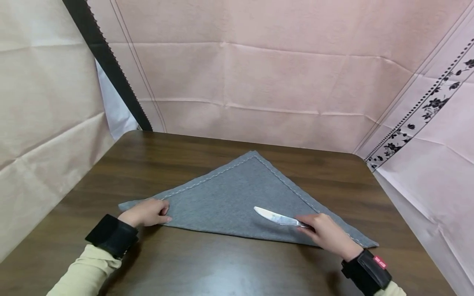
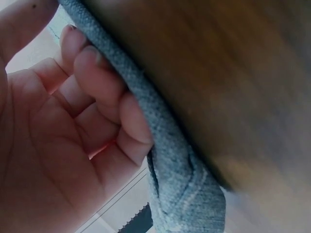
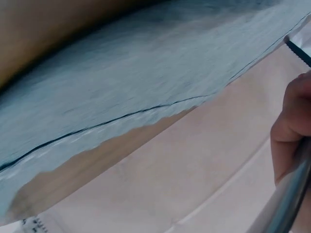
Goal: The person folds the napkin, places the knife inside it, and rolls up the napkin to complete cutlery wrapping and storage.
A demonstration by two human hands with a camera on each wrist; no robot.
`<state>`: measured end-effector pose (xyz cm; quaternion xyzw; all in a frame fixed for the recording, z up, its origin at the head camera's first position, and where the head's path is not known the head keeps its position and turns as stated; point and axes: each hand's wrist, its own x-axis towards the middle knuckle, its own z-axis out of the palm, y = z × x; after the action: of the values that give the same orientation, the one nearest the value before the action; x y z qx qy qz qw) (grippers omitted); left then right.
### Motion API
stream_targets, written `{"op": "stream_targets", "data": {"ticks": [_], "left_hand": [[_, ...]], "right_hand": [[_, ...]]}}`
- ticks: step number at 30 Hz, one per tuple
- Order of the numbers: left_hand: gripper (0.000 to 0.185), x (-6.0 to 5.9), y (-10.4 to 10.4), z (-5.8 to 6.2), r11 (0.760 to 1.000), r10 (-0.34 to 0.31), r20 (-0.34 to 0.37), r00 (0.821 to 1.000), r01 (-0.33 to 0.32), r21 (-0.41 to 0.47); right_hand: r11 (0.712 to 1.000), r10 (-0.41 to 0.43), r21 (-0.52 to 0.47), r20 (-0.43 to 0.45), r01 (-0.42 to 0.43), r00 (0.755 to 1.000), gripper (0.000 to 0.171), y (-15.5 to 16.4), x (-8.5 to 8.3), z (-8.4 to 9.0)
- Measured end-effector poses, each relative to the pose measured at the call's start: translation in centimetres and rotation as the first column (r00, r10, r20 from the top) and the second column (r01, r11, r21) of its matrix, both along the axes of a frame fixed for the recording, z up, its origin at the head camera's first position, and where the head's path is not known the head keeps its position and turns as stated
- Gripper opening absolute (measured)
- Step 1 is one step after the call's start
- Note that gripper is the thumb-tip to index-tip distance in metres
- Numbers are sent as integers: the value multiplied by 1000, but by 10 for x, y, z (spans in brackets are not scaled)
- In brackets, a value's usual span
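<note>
A grey cloth (image 1: pixel 229 197) with light stitching along its borders lies on the table as a triangle, its peak pointing away from me. Near its left corner, my left hand (image 1: pixel 146 213) rests on it with loosely bent fingers. In the left wrist view, several fingertips (image 2: pixel 97 73) touch the cloth's edge (image 2: pixel 146 104), and the thumb stands apart from them. My right hand (image 1: pixel 327 232) grips a table knife (image 1: pixel 275 216) by its handle over the right part of the cloth. The silver blade points left. In the right wrist view, only part of the knife (image 3: pixel 286 204) shows.
The brown wooden table (image 1: pixel 207 263) has rounded far corners. Behind it hangs a creased pale pink sheet (image 1: pixel 259 82), with a black strip (image 1: pixel 111 61) at left and a floral border (image 1: pixel 422 111) at right.
</note>
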<state>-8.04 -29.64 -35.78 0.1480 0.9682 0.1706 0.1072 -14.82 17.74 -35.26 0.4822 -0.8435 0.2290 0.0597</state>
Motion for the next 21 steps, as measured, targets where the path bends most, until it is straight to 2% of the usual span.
{"op": "stream_targets", "data": {"ticks": [8, 21], "left_hand": [[29, 1, 3, 2, 1000, 15, 21, 1000, -15, -1], [30, -1, 1, -1, 999, 38, 32, 999, -38, -13]], "right_hand": [[998, 52, 18, -15, -52, 999, 14, -39, -8, -1], [997, 56, 55, 19, -57, 998, 11, -82, -12, -3]]}}
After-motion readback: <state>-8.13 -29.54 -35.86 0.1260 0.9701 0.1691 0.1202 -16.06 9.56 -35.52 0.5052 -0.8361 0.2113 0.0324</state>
